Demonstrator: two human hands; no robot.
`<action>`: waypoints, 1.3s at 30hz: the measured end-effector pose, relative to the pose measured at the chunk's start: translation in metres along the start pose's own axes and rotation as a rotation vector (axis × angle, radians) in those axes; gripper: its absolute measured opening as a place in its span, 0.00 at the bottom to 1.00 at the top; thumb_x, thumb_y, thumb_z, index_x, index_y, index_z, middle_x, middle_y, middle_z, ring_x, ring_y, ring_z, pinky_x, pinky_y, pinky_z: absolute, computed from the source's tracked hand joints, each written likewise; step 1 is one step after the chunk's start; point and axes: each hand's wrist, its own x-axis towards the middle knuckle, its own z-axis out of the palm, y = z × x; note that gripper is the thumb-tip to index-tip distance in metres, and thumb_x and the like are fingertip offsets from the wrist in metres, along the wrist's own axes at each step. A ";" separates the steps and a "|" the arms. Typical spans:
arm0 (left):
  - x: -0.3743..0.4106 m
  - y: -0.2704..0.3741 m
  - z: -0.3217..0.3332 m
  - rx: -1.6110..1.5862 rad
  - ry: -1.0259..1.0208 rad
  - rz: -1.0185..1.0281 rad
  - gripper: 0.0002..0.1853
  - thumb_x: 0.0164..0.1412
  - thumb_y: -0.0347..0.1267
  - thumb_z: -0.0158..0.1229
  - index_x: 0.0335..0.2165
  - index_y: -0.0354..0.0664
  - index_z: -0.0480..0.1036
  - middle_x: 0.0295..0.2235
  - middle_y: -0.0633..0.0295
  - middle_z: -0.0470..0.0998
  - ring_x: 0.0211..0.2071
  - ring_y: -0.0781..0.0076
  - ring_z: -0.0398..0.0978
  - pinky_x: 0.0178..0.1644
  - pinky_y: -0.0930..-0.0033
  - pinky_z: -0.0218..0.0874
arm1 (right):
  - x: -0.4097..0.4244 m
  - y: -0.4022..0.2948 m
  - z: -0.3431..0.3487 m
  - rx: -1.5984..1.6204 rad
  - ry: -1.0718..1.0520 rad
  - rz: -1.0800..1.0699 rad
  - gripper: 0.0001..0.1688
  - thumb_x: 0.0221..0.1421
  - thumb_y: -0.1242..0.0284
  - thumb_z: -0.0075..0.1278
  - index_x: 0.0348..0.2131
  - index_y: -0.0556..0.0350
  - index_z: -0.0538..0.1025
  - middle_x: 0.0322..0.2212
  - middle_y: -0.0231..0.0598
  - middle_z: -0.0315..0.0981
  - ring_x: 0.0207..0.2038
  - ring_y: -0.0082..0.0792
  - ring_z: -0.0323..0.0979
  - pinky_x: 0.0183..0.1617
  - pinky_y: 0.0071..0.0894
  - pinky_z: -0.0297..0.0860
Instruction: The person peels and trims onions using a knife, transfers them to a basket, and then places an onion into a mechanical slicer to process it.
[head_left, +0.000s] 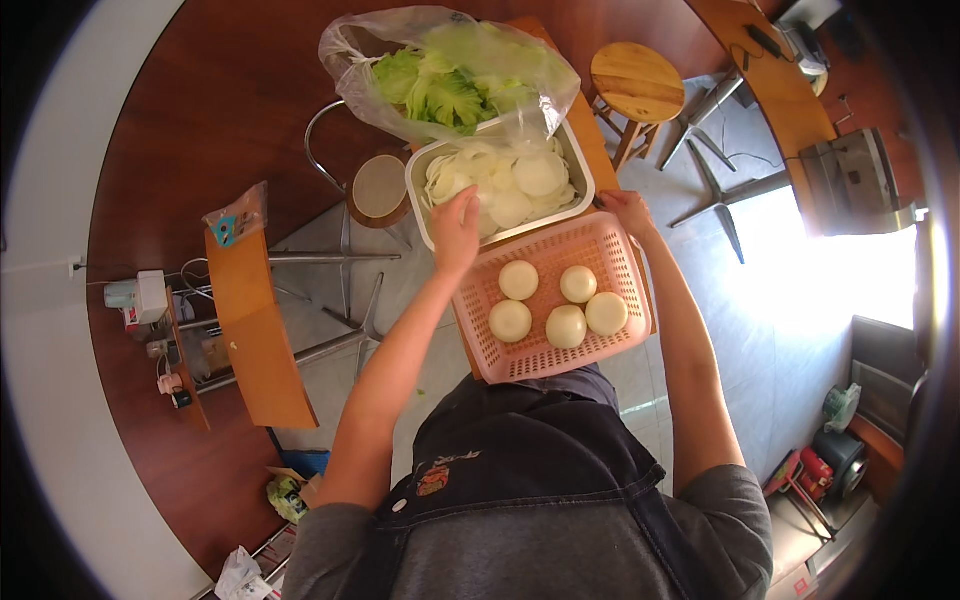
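Observation:
My left hand reaches over the near left part of a metal tray, its fingertips at a heap of thin white onion slices. The thumb stands apart from the fingers, and I see no slice lifted. At the tray's near right corner is my right hand, fingers curled, with a small dark thing at the fingertips; whether it is gripped cannot be told. Nearest me sits a pink perforated plastic basket holding several whole peeled onions. A clear plastic bag of lettuce leaves overlaps the tray's far side.
Tray and basket rest on a narrow wooden table. Stools stand either side: a round wooden one at right, one with a pale seat at left. Another wooden table is farther left, bearing a plastic packet.

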 end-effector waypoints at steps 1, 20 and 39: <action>-0.001 -0.003 -0.003 0.151 0.063 -0.031 0.17 0.62 0.37 0.51 0.48 0.44 0.70 0.44 0.49 0.68 0.47 0.54 0.65 0.52 0.57 0.55 | -0.007 -0.010 -0.002 -0.054 0.016 -0.055 0.19 0.56 0.61 0.50 0.40 0.57 0.78 0.33 0.44 0.79 0.36 0.31 0.76 0.40 0.32 0.70; -0.196 -0.067 -0.002 -0.258 -0.069 -0.572 0.25 0.57 0.31 0.57 0.52 0.37 0.62 0.42 0.57 0.73 0.39 0.70 0.73 0.41 0.69 0.66 | -0.235 0.029 -0.023 0.057 -0.035 0.220 0.35 0.52 0.58 0.52 0.54 0.53 0.63 0.37 0.44 0.71 0.36 0.36 0.72 0.36 0.35 0.69; -0.197 -0.093 0.004 -0.459 -0.338 -0.446 0.14 0.53 0.25 0.53 0.41 0.34 0.72 0.33 0.60 0.77 0.31 0.73 0.77 0.32 0.70 0.70 | -0.298 0.029 0.084 0.994 -0.122 0.443 0.17 0.50 0.73 0.51 0.43 0.51 0.71 0.33 0.34 0.75 0.29 0.29 0.74 0.27 0.24 0.69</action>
